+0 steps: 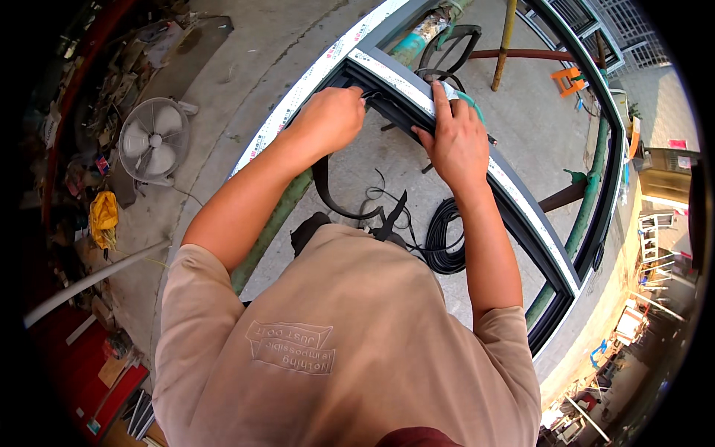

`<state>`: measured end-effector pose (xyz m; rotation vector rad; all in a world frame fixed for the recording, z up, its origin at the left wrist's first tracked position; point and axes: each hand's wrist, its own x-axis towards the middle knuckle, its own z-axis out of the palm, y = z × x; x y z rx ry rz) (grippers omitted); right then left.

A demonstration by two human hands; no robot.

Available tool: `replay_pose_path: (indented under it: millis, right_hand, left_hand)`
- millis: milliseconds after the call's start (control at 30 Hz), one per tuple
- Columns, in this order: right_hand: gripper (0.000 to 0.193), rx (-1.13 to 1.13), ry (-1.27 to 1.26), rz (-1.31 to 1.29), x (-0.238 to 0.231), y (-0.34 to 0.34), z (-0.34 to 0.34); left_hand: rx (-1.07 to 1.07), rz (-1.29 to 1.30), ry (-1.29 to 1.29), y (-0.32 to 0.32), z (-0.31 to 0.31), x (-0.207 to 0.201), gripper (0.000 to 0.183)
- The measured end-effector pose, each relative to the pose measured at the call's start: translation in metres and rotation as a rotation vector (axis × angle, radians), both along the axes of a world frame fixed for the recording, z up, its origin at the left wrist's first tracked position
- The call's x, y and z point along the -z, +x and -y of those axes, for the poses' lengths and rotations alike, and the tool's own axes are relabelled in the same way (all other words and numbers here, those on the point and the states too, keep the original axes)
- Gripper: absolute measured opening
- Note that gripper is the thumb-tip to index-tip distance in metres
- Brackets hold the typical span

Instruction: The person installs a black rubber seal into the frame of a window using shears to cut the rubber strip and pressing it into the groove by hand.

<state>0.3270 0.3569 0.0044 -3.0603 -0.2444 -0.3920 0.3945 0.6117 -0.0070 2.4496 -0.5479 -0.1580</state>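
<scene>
A large dark-grey window frame [532,205] with white protective film on its faces lies in front of me. At its upper left inner corner, my left hand [331,119] is closed in a pinch; a short dark end, seemingly a black rubber strip, shows beyond the fingertips. A broad black strip [322,182] hangs below that forearm and curves to the floor. My right hand [458,141] grips the filmed crossbar, index finger stretched along its top, thumb at the inner edge. Below the opening, a coil of black strip [445,242] lies on the concrete.
Green pipes [588,201] run beneath the frame. A standing fan [154,140] is at the left, near a yellow bag [103,216]. Far right are an orange stool [568,80] and scattered frame pieces [649,237]. A pale pole [97,283] slants in from the left.
</scene>
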Motion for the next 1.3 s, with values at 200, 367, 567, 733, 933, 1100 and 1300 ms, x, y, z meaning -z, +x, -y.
replay_pose_path:
  millis: [200,367,567,733,933,1100,1300]
  right_hand:
    - [0.094,0.019,0.028,-0.017,-0.004,0.001,-0.004]
    - [0.093,-0.008,0.017,0.032,0.002,0.007,-0.012]
    - [0.087,0.001,0.009,0.026,0.002,0.011,-0.018]
    - [0.083,0.022,0.019,-0.007,-0.002,0.014,-0.022]
    - [0.080,0.073,0.062,-0.036,-0.005,0.017,-0.025]
    - [0.082,0.048,0.081,-0.054,-0.006,0.020,-0.021]
    - [0.081,-0.019,0.152,-0.005,-0.003,0.019,-0.017]
  left_hand:
    - [0.017,-0.061,-0.026,-0.003,0.000,0.011,0.032]
    - [0.077,-0.149,-0.001,-0.009,0.001,0.017,0.033]
    - [0.119,-0.239,-0.024,-0.002,0.002,0.003,0.033]
    - [0.069,-0.308,-0.055,0.001,0.000,0.001,0.037]
    - [0.073,-0.330,-0.080,-0.001,-0.001,0.004,0.039]
    - [0.059,-0.231,-0.090,-0.002,0.000,0.011,0.038]
    - [0.040,-0.226,-0.094,0.000,0.001,0.016,0.037]
